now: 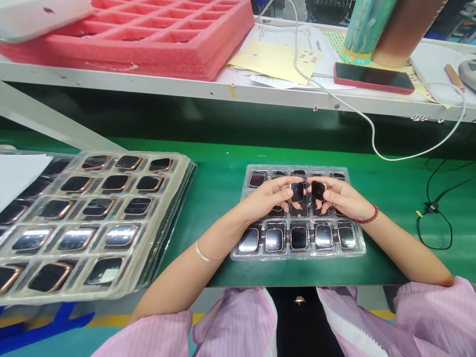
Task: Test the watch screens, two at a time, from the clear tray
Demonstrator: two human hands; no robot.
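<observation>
My left hand (273, 195) is closed on a square smartwatch (297, 192) with a dark screen and gold-toned rim, pinched between thumb and fingers. A similar smartwatch (318, 190) is gripped in my right hand (339, 196), its screen also dark. The two watches are held side by side, a small gap between them. Both hands are above a clear plastic tray (297, 254), whose pockets hold several more watch bodies. In its front row lies a watch (274, 240) with a bright reflection on its glass. My hands hide part of the tray's middle rows.
On the left, stacked trays (174, 198) hold several watches, partly under white paper (22, 173). The shelf above bears a pink foam tray (208, 54), papers (275, 59), a red-edged phone (374, 78) and bottles. A white cable (374, 136) droops from it; a black cable (451, 233) lies at right.
</observation>
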